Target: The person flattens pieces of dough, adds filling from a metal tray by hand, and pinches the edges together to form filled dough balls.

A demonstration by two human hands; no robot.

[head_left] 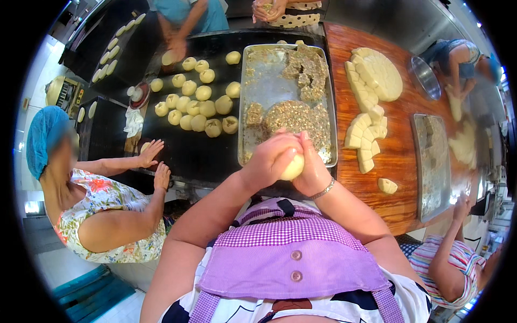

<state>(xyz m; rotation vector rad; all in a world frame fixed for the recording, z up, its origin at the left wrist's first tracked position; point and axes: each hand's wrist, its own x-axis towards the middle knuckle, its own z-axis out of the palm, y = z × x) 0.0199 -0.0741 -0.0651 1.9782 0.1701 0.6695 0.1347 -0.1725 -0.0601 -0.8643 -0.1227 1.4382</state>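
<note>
Both my hands are cupped round a pale ball of dough [292, 168], in front of my apron and over the near edge of the metal tray. My left hand [271, 158] wraps it from the left with curled fingers. My right hand [313, 171] presses against its other side, a bracelet on the wrist. Just beyond my hands, the tray [264, 70] holds a crumbly brown filling with nuts or seeds [293, 117], partly heaped near me and partly at the far right. Whether filling sits inside the ball is hidden.
Several filled dough balls [203, 92] lie on the black table to the left. Cut dough pieces [362, 134] and a dough slab [383, 75] rest on the wooden table [344, 194], near a steel bowl [425, 78] and second tray [431, 172]. Co-workers stand left, right and opposite.
</note>
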